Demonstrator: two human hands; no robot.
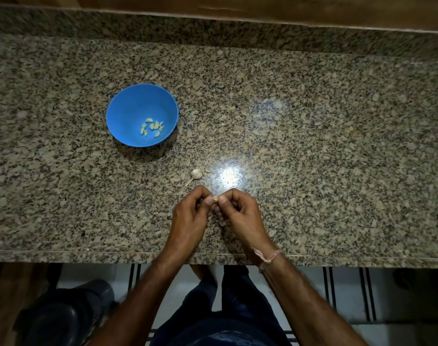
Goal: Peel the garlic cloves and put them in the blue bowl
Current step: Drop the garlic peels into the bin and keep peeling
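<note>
A blue bowl (pixel 128 113) stands on the granite counter at the left, with several peeled pale cloves (pixel 152 127) lying in its bottom. The rest of a garlic bulb (pixel 196 174) with its stem lies just beyond my hands, and a loose clove (pixel 207 171) lies beside it. My left hand (pixel 190 216) and my right hand (pixel 240 216) meet near the counter's front edge. Both pinch one small garlic clove (pixel 215 199) between thumbs and fingertips. Most of that clove is hidden by the fingers.
The speckled granite counter (pixel 313 146) runs wide, with a raised back ledge (pixel 213 28) and a front edge (pixel 88 255) near my body. A bright light glare (pixel 229 176) sits right of the bulb. A dark object (pixel 63 313) stands on the floor below left.
</note>
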